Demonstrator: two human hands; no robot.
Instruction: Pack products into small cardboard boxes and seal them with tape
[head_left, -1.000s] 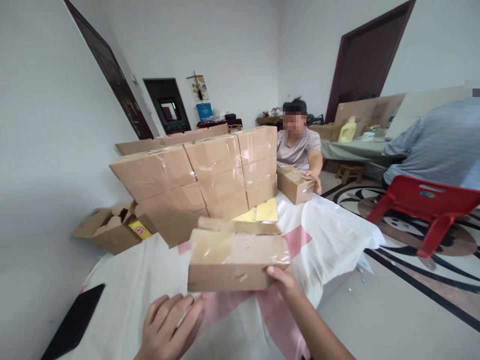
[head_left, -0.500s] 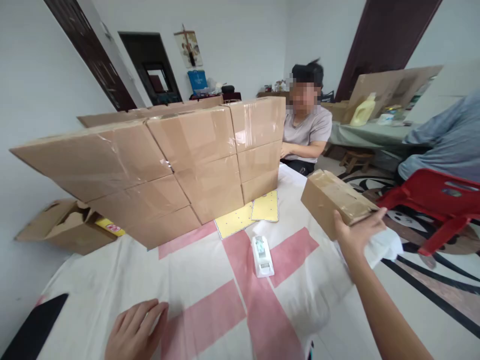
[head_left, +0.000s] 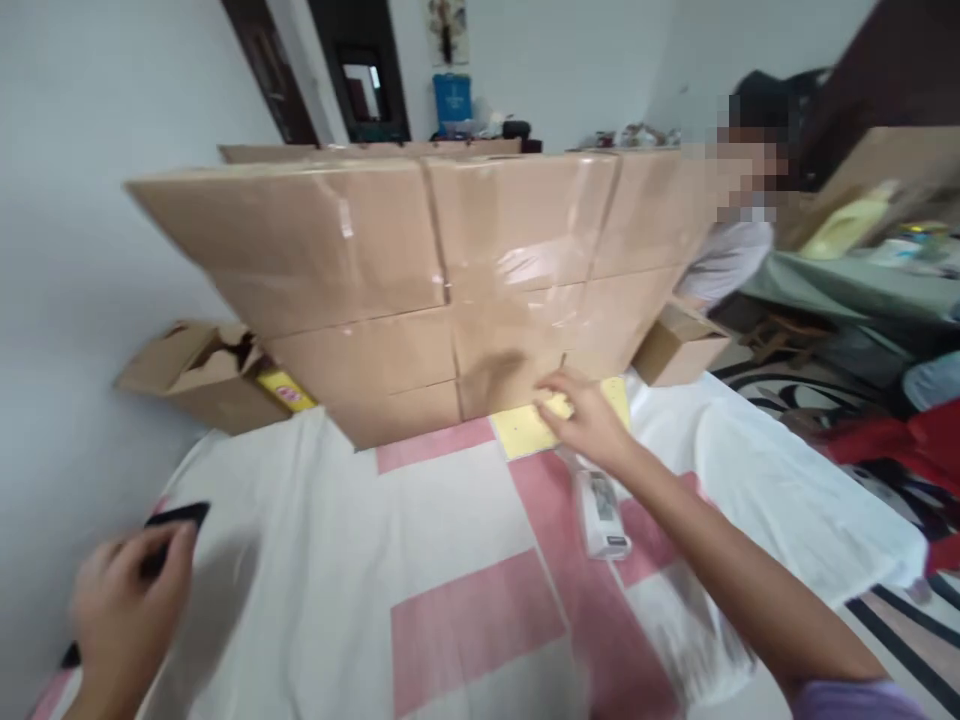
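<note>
My right hand [head_left: 581, 415] is over the yellow printed sheets [head_left: 517, 430], its fingers bent and apart, with nothing seen in them. In front of it rises a wall of stacked, taped cardboard boxes [head_left: 517, 230]. Beneath my right forearm lies a small white device with a display [head_left: 602, 515]. A smaller cardboard box [head_left: 679, 345] stands by the right end of the stack. My left hand [head_left: 131, 600] is at the lower left, blurred, fingers curled with a gap between thumb and forefinger. It partly covers a flat black object [head_left: 184, 514]; whether they touch I cannot tell.
An opened cardboard box [head_left: 217, 395] with a yellow packet [head_left: 287, 388] sits at the left. A white and pink cloth [head_left: 442, 540] covers the table. Another person [head_left: 731, 255] is behind the stack's right end. A red chair [head_left: 907, 450] is at the far right.
My right hand has let go of the small box, which now stands beside the stack, and has moved left over the yellow sheets. My left hand has lifted and shifted left. The view has turned.
</note>
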